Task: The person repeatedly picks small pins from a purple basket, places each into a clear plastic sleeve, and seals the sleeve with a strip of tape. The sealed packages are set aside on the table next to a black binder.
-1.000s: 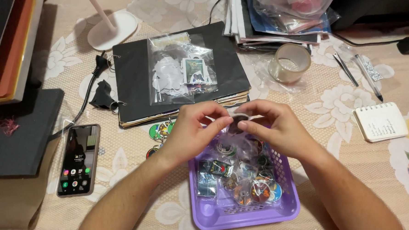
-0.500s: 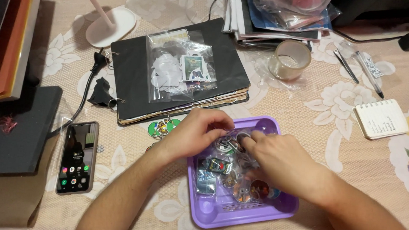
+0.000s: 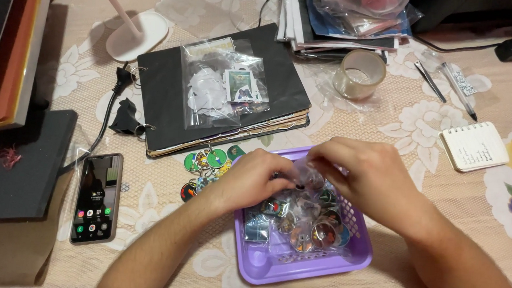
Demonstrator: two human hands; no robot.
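- A small clear packet (image 3: 311, 176), hard to make out, is pinched by the left hand (image 3: 254, 181) and right hand (image 3: 361, 174), fingers closed.
- The purple basket (image 3: 273, 266) of round badges (image 3: 321, 233) is partly covered.
- A black binder (image 3: 166, 100) lies at 11 o'clock, a phone (image 3: 96, 197) at 9.

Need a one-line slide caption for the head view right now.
Both hands, left hand and right hand, pinch a small clear packet over a purple basket of round badges.

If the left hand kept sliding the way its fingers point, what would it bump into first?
Most likely the right hand. The left hand points rightward over the purple basket, and its fingertips already meet the right hand's around a small clear packet, though the exact contact is hard to see.
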